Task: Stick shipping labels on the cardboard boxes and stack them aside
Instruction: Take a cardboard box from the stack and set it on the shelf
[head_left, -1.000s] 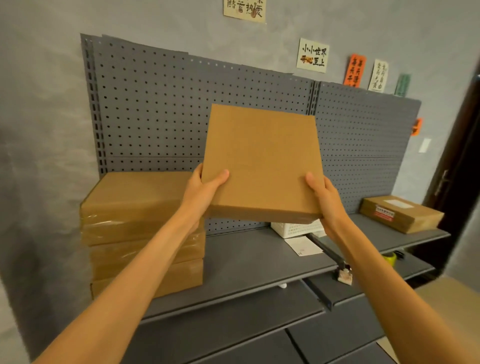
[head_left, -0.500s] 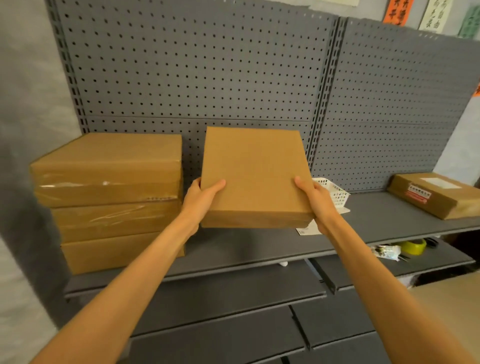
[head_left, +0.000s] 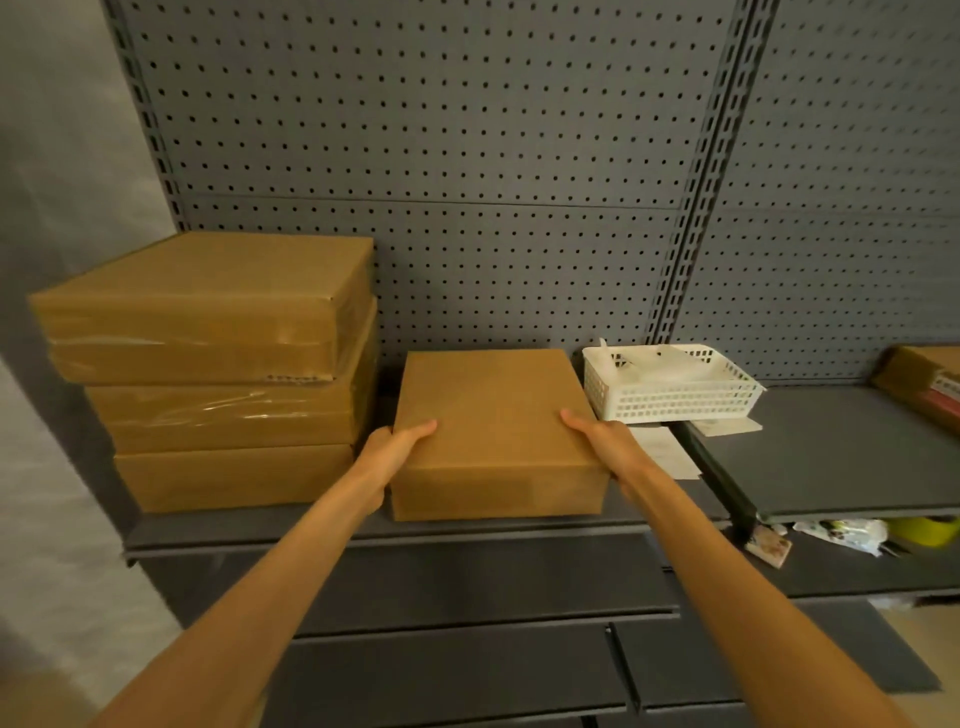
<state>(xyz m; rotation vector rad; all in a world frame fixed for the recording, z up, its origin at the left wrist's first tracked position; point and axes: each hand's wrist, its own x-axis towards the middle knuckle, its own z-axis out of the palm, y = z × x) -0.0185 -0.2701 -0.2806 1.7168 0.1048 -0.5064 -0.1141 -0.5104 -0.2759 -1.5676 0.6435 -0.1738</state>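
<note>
Cardboard box (head_left: 493, 415) on shelf (head_left: 519, 535); hands grip its sides.

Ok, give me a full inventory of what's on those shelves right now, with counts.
held cardboard box: 1, brown, on the top shelf, centre
stacked boxes: 3, brown, left of it, top two under clear film
basket: 1, white, right of the held box
paper sheets: 2 or so, white, in front of the basket
labelled box: 1, brown, far right, partly cut off
tape roll: 1, yellow, lower shelf
pegboard: grey, behind
left hand: grips the box's left side
right hand: grips its right side
</note>
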